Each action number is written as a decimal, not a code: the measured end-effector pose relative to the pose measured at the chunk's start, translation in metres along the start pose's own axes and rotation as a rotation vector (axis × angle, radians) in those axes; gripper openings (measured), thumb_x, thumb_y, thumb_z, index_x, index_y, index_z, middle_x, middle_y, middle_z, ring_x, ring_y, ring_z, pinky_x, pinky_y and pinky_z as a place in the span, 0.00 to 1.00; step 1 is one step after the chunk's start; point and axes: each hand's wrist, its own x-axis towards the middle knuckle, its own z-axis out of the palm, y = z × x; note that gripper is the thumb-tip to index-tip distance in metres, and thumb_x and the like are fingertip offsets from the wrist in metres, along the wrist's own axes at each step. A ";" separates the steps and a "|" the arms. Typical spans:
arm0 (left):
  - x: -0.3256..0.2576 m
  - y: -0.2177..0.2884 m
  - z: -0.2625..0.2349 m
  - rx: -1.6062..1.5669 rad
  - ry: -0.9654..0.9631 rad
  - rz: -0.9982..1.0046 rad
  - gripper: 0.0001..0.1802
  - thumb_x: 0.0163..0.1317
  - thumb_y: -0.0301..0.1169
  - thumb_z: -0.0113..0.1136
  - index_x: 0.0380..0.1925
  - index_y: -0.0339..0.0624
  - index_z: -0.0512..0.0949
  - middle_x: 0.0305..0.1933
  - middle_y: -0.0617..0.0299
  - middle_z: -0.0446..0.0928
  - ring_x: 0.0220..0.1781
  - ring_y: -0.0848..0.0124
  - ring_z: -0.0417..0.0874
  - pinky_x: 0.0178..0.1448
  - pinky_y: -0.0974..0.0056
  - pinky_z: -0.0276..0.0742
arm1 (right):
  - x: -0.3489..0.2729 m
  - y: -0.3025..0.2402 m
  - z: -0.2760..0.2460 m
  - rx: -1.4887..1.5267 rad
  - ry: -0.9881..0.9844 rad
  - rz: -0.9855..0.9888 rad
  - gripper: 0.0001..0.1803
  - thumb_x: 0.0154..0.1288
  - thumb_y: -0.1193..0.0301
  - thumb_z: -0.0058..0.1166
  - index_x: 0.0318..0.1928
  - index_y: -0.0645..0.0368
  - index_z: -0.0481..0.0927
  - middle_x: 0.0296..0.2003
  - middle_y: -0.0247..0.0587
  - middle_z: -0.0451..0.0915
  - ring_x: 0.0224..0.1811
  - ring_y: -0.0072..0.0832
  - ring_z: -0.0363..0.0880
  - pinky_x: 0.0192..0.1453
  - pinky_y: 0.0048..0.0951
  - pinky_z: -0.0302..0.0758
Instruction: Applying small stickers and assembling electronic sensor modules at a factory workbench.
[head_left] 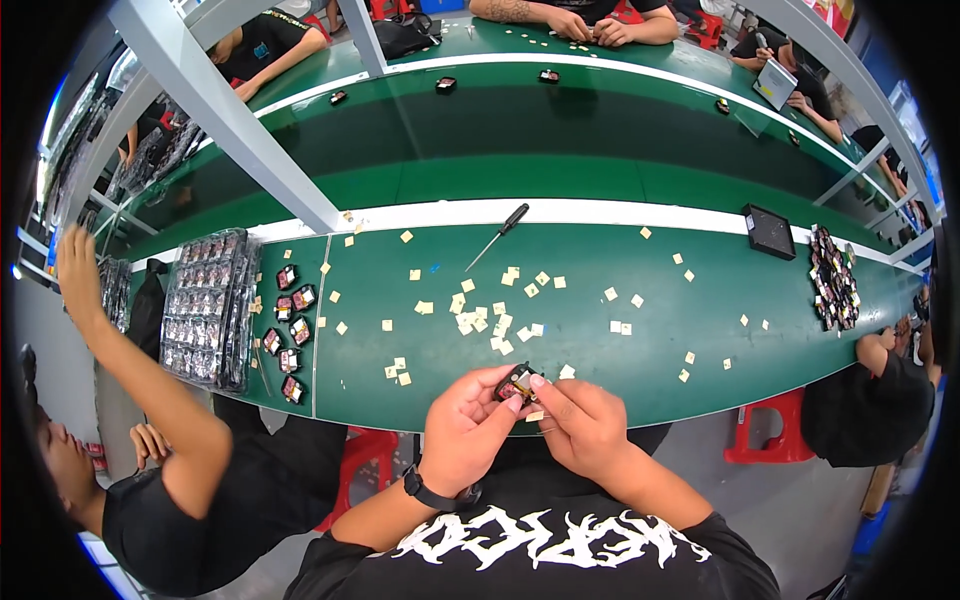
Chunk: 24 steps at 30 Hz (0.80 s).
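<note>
My left hand (468, 418), with a dark watch on its wrist, is closed round a small black device (514, 382) with a reddish and silver inner face. The fingers of my right hand (587, 415) are closed on the device's right side, the thumb and fingertips pressed against its face. Both hands are at the near edge of the green table (590, 270). Beyond them, small cream paper squares (466, 322) lie scattered over the tabletop. A black-handled screwdriver (513, 220) rests near the far white rail, its shaft angled toward me.
Several similar devices (300, 330) lie to the left, beside stacked clear trays (208, 310). At the right are a pile of devices (833, 280) and a black box (769, 232). More devices sit on the green belt (480, 130). A person (190, 490) sits at my left with one arm raised.
</note>
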 end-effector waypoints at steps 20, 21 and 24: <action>0.015 -0.009 -0.066 0.155 0.318 0.029 0.17 0.71 0.15 0.56 0.58 0.24 0.74 0.46 0.53 0.81 0.46 0.66 0.87 0.58 0.60 0.86 | -0.014 0.015 -0.016 0.508 -0.126 0.774 0.19 0.69 0.78 0.61 0.60 0.62 0.81 0.26 0.27 0.74 0.28 0.14 0.68 0.33 0.20 0.67; 0.016 -0.005 -0.077 0.243 0.382 0.064 0.16 0.70 0.14 0.56 0.57 0.24 0.75 0.45 0.53 0.82 0.44 0.65 0.88 0.57 0.59 0.87 | -0.016 0.020 -0.020 0.560 -0.063 0.813 0.18 0.71 0.78 0.60 0.59 0.65 0.81 0.25 0.24 0.71 0.28 0.12 0.66 0.34 0.19 0.66; 0.017 0.002 -0.121 0.284 0.528 0.097 0.17 0.68 0.13 0.57 0.57 0.24 0.76 0.43 0.55 0.81 0.42 0.66 0.87 0.54 0.59 0.88 | -0.020 0.031 -0.038 0.539 0.046 0.915 0.16 0.72 0.78 0.58 0.59 0.65 0.81 0.27 0.24 0.73 0.29 0.12 0.69 0.36 0.18 0.68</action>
